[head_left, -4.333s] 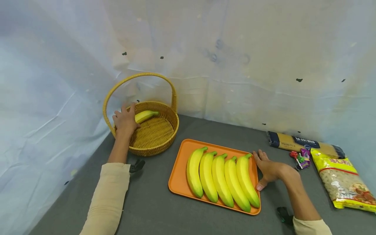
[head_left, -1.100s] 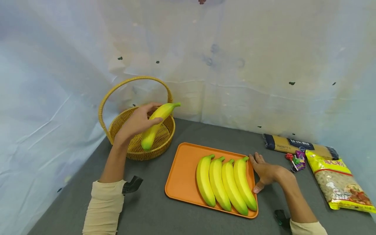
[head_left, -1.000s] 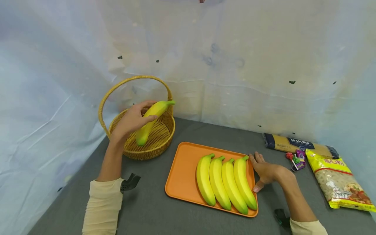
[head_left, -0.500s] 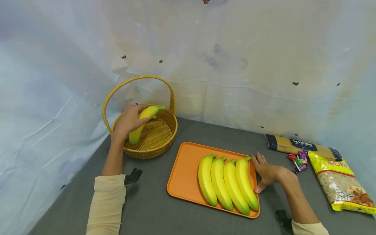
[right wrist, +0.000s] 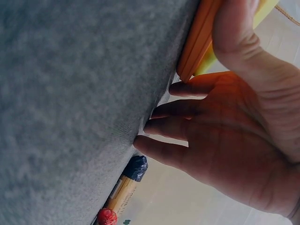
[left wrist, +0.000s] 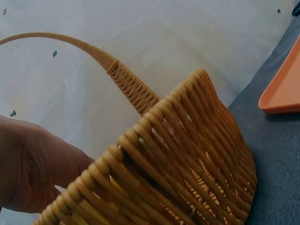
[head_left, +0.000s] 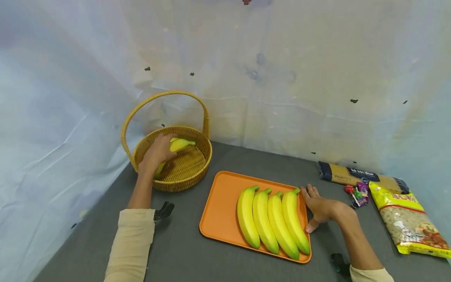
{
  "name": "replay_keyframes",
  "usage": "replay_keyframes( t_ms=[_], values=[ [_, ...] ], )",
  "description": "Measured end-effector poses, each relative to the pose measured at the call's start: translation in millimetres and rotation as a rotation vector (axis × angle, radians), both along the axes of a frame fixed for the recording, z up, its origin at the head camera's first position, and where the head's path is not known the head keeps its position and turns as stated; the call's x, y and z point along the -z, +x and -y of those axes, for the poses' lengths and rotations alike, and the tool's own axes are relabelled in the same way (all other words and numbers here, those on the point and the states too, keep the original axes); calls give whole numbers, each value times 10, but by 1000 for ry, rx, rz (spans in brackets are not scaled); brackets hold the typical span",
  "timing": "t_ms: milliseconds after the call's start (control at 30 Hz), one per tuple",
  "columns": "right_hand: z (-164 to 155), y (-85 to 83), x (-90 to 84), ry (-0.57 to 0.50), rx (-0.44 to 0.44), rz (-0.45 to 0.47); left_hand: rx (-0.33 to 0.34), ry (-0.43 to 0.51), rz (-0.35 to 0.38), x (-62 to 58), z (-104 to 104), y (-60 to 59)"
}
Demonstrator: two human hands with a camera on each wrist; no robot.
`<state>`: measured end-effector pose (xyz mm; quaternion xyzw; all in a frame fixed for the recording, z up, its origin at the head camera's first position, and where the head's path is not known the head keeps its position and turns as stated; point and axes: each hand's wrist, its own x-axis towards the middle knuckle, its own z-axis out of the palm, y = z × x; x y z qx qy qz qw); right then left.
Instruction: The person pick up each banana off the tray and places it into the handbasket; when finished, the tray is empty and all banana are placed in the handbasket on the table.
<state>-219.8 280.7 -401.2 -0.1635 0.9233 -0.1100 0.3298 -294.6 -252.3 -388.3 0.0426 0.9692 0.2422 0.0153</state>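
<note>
The gray table point(head_left: 183, 250) holds a woven basket point(head_left: 197, 166) and an orange tray point(head_left: 220, 207) with 4 bananas point(head_left: 271, 225). The left hand point(head_left: 156, 152) grips 1 banana point(head_left: 177, 145) down inside the basket. The right hand point(head_left: 318, 207) lies flat, fingers straight, touching the tray's right edge.

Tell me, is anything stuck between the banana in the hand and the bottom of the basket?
Nothing visible is. The left hand grips the banana already inside the basket, low over its woven floor. The arched handle stands clear behind.
</note>
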Motion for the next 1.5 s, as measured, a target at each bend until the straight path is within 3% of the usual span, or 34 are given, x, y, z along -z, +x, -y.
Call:
replay_keyframes(
  t_ms=[200, 467, 633, 800, 1033, 1167, 1300, 1500],
  values=[
    [-25, 32, -17, -8, 17, 10, -16, -35, 2, 25, -23, 6],
    [-207, -38, 166, -10, 21, 33, -14, -94, -20, 130, -38, -25],
    [-137, 27, 53, -30, 29, 15, -4, -157, -28, 138, -35, -56],
    [-96, 84, -36, 6, 29, -1, -2, -150, -29, 141, -51, -49],
    [-15, 167, -47, -7, 32, 11, -27, -166, -5, 143, -63, 48],
    [10, 155, -81, 19, 42, 21, -51, -124, -26, 74, -147, 44],
    [55, 83, -139, 24, 38, 8, -50, -73, -85, -101, -279, 35],
    [138, 73, -182, 57, 52, -4, 105, -12, -112, -329, -646, 117]
  ],
)
